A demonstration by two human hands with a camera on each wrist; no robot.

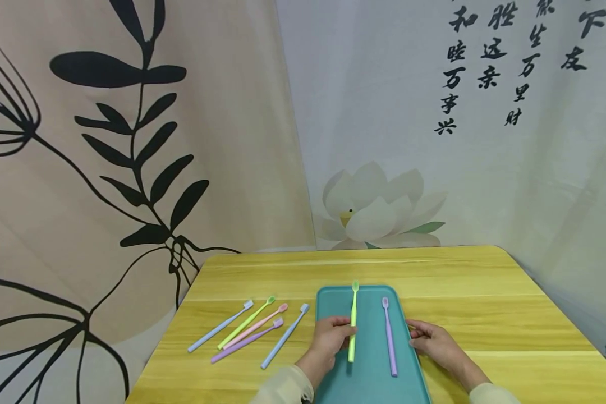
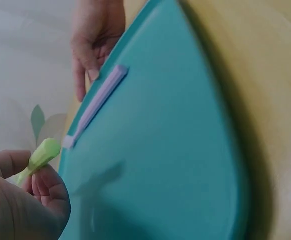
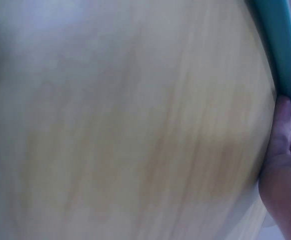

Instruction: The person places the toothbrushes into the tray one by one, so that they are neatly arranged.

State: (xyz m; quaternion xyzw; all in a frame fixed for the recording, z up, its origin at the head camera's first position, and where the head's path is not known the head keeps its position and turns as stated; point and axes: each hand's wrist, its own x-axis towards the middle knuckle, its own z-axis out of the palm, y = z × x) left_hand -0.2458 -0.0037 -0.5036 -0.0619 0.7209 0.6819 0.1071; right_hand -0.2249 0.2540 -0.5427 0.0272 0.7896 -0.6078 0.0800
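My left hand [image 1: 330, 339] pinches a green toothbrush [image 1: 353, 320] between thumb and fingers, its head pointing to the far side, over a teal tray [image 1: 371, 387]. In the left wrist view the brush's handle end [image 2: 46, 151] sticks out of the left hand [image 2: 30, 200], and a shadow falls on the tray. A purple toothbrush [image 1: 390, 336] lies on the tray's right half. My right hand [image 1: 436, 345] holds the tray's right edge with its fingertips; in the right wrist view the fingers [image 3: 284, 122] meet the rim [image 3: 280, 50].
Left of the tray, several toothbrushes lie side by side on the wooden table [image 1: 510, 320]: blue ones [image 1: 219, 326] [image 1: 285, 336], a green one [image 1: 246, 324], a pink one [image 1: 255, 327] and a purple one [image 1: 247, 340]. A printed curtain [image 1: 242, 140] hangs behind the table.
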